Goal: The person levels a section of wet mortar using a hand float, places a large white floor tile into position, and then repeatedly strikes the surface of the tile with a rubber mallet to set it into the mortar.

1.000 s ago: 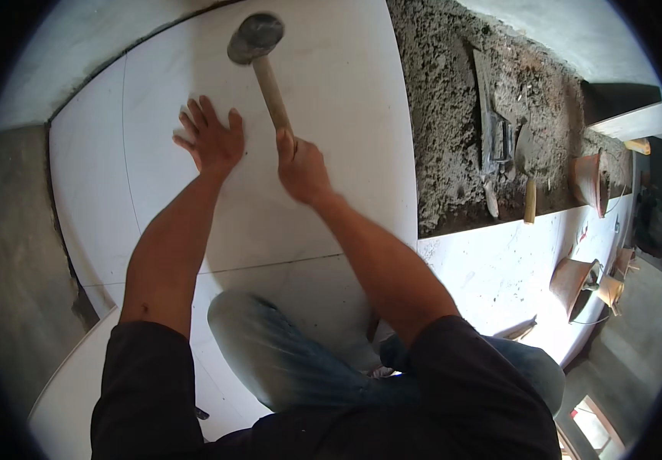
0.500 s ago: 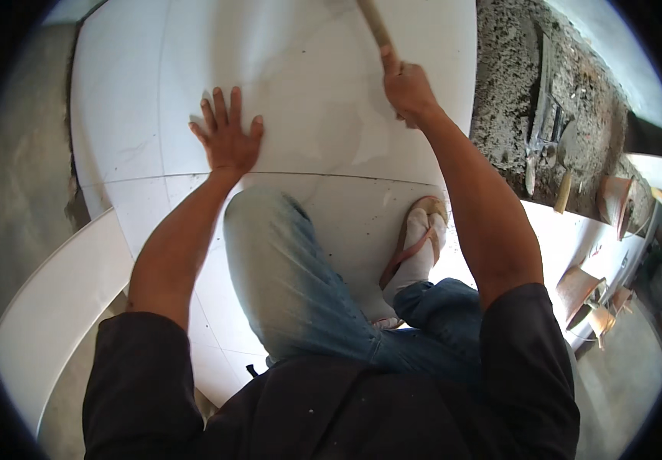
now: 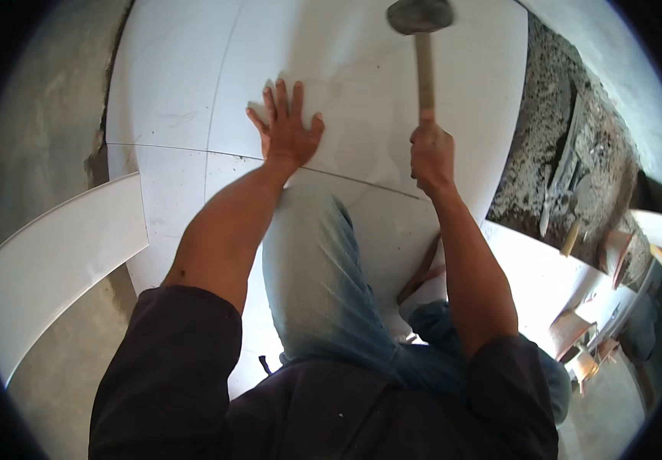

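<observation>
My left hand (image 3: 289, 132) lies flat with spread fingers on a large white floor tile (image 3: 346, 100), just beyond a dark joint line. To its right, my right hand (image 3: 432, 157) is wrapped round the wooden handle of a mallet (image 3: 421, 17). The mallet's dark, rounded head points away from me, over the far part of the tile. Whether the head touches the tile I cannot tell. My bent knee is close behind the left hand, on the near side of the joint.
Rough grey mortar (image 3: 534, 130) borders the tile on the right, with trowels (image 3: 563, 180) lying on it. A wooden-handled tool (image 3: 571, 238) is at its near edge. Buckets (image 3: 573, 333) stand at the lower right. A loose white tile strip (image 3: 62, 253) lies at the left, beside a grey wall (image 3: 47, 100).
The view has shifted, so the tiles and my left hand appear farther right. The mallet's head has come into sight, its handle now more upright. My left hand remains flat on the tile.
</observation>
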{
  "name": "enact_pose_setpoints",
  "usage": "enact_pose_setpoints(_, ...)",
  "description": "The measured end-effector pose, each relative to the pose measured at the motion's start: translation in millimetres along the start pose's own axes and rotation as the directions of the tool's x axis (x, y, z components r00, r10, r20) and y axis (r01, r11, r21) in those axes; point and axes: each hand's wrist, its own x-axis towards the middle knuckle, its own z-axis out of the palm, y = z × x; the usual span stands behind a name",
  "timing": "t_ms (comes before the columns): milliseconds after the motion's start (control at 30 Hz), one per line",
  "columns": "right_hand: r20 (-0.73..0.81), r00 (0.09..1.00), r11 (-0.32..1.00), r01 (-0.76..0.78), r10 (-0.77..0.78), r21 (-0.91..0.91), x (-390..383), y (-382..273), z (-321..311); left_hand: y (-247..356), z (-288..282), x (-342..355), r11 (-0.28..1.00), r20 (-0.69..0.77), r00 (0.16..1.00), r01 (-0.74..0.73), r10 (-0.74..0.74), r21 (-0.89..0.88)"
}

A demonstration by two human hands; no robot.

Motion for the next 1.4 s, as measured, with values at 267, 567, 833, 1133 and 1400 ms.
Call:
enact_pose_setpoints(267, -0.085, 0.986, 0.989, 0.146, -0.145, 0.014, -0.5, 10.1, 5.2, -0.4, -7.4, -1.3, 0.997, 0.023, 1.0, -0.01, 0.012, -0.071)
enact_pose_setpoints(567, -0.022, 0.989, 0.982, 0.14, -0.144, -0.129, -3.4, 29.5, 16.1, 21.0, 2.5, 12.4, 0.991, -0.003, 1.0, -0.002, 0.003, 0.133)
enact_pose_setpoints(833, 0.056, 0.969, 0.938, 0.247, -0.241, -0.244, -5.8, 46.3, -11.0, 91.0, -12.7, 23.8, 0.959, -0.048, 0.976, 0.198, -0.212, -0.205)
enact_pose_setpoints(1133, 0.079, 0.988, 0.98, 0.141, -0.13, -0.143, -5.3, 36.8, -18.4, 89.8, -17.7, 17.6, 0.952, 0.111, 0.969, 0.238, -0.22, -0.194)
enact_pose_setpoints(1400, 0.062, 0.957, 0.931, 0.291, -0.285, -0.222, -20.0, 36.1, -33.4, 92.5, -14.2, 20.4, 0.953, 0.031, 0.973, 0.23, -0.228, -0.199)
